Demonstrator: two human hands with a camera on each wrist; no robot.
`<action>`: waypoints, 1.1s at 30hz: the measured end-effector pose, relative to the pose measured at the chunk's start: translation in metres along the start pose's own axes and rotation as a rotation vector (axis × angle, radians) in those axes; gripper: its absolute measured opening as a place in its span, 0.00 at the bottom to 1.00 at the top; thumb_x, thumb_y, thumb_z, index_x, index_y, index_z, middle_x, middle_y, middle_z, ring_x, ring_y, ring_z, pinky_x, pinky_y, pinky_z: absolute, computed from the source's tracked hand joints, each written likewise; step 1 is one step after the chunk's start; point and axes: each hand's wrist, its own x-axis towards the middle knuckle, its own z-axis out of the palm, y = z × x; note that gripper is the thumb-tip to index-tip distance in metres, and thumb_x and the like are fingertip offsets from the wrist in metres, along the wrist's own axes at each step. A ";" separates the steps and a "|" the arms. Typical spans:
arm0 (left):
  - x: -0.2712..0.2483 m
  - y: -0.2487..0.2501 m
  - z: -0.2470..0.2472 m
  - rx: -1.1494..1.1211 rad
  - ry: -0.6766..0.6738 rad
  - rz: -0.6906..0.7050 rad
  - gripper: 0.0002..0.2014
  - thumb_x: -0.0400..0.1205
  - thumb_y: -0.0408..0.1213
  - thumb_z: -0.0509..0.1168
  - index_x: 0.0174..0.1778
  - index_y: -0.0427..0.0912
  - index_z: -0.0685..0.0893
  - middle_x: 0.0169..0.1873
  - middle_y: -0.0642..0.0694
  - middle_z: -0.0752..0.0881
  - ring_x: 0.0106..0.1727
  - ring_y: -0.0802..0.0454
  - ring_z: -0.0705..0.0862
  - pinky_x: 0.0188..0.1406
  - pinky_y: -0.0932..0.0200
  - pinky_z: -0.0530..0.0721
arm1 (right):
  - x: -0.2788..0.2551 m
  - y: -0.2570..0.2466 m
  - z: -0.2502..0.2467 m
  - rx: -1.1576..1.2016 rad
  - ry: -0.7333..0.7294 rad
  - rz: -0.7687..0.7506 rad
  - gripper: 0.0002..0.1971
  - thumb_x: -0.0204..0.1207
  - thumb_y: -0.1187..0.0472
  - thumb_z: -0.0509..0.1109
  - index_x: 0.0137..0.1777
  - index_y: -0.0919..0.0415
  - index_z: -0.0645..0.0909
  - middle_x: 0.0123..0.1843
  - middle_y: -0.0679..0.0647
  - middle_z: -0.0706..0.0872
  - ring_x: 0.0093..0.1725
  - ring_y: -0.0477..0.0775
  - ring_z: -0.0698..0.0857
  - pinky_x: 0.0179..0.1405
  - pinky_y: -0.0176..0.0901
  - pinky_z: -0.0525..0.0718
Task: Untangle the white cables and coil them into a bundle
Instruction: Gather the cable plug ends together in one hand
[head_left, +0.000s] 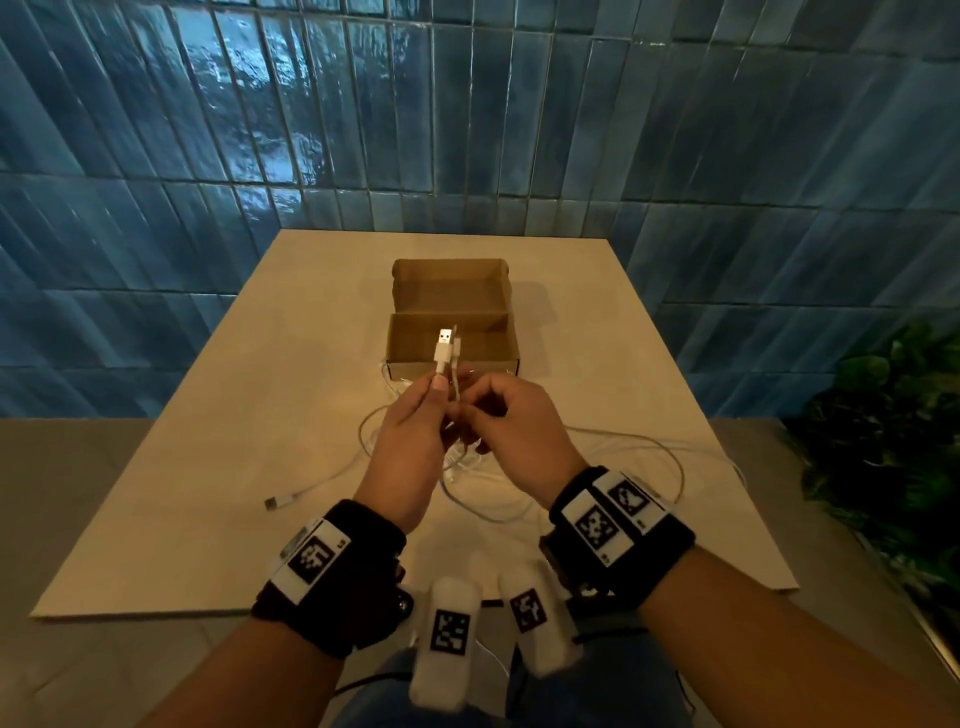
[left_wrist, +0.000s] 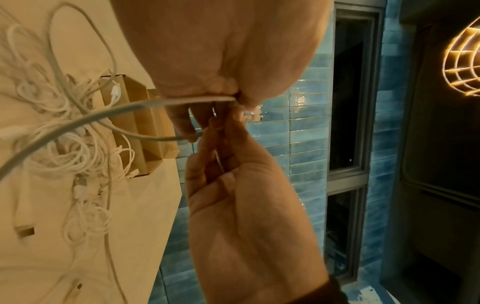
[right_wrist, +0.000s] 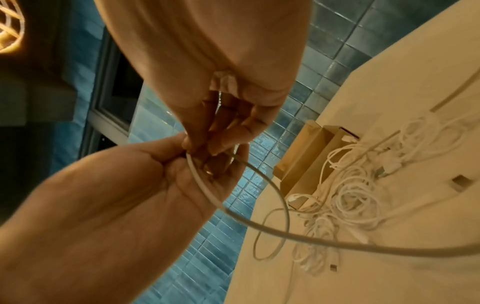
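Fingers first: the left hand (head_left: 410, 431) has thumb and fingertips pinched tight on a thin white cable just below its white USB plug (head_left: 443, 347), so the plug stands upright above the knuckles, metal end up. Right beside it, touching, the right hand (head_left: 511, 415) curls its fingers (right_wrist: 223, 142) in at the same spot, nipping the cable or a 2nd strand against the left thumb; from the head view I cannot tell how many strands sit in that pinch. Neither hand is spread at all, both are narrow, closed grips.

Why hold it up like that? My read is that the plug end is being kept clear of the mess as a starting point, with the 2 hands close together to feed the line through.

From the grip, the held cable (left_wrist: 109, 115) arcs down and away toward the tangled heap of white cables (head_left: 467, 467) lying on the pale beige tabletop (head_left: 208, 493), between the person and the open brown cardboard box (head_left: 452, 338). A loose grey-tipped plug (head_left: 275, 501) lies apart to the left of the heap.

So the bundle is not yet formed; most of the cable lies knotted on the table, and only 1 end is in hand.
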 end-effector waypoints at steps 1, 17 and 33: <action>0.000 0.000 -0.001 -0.007 -0.004 -0.008 0.17 0.91 0.36 0.50 0.55 0.44 0.86 0.45 0.44 0.89 0.44 0.53 0.86 0.42 0.62 0.85 | 0.000 0.001 0.001 -0.027 -0.018 -0.025 0.07 0.73 0.67 0.74 0.36 0.58 0.81 0.47 0.53 0.88 0.33 0.42 0.84 0.32 0.32 0.79; 0.020 0.047 -0.028 -0.042 0.271 0.198 0.14 0.91 0.39 0.49 0.40 0.48 0.73 0.23 0.55 0.67 0.24 0.59 0.62 0.23 0.63 0.61 | 0.008 0.064 -0.054 -0.806 -0.202 -0.041 0.07 0.82 0.58 0.63 0.45 0.59 0.79 0.44 0.53 0.74 0.43 0.54 0.76 0.44 0.41 0.68; 0.015 0.050 -0.028 0.321 0.164 0.205 0.15 0.80 0.52 0.68 0.41 0.48 0.72 0.33 0.53 0.72 0.28 0.61 0.69 0.28 0.64 0.69 | 0.027 0.005 -0.079 -0.139 0.053 -0.127 0.08 0.82 0.67 0.62 0.45 0.59 0.81 0.36 0.49 0.85 0.35 0.37 0.83 0.40 0.30 0.80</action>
